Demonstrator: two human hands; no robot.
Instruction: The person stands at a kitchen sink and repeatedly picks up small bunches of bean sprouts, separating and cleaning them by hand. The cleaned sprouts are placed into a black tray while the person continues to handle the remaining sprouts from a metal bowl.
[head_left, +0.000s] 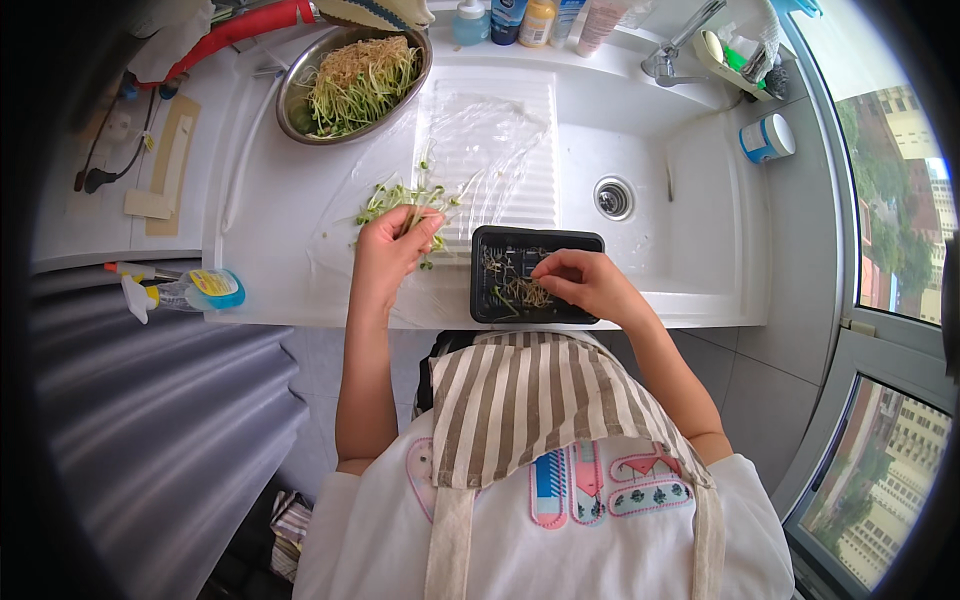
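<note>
My left hand (397, 244) pinches a few pale sprout stems, their green leafy ends reaching up above the fingers. Beneath and behind it, loose green sprouts (382, 201) lie on a clear plastic sheet (487, 124) spread over the sink's ribbed drainboard. My right hand (581, 281) is over a black plastic tray (480, 281), thumb and forefinger together at a clump of thin brownish roots (529, 292); whether it grips some of them I cannot tell. A steel bowl (289, 124) at the upper left is heaped with sprouts (360, 86) whose roots form a tangled mat.
The white sink basin (630, 262) with its drain (614, 198) is to the right, below a faucet (664, 64). Bottles (537, 22) line the back ledge. A spray bottle (199, 290) lies left. A blue-and-white tub (766, 139) stands near the window.
</note>
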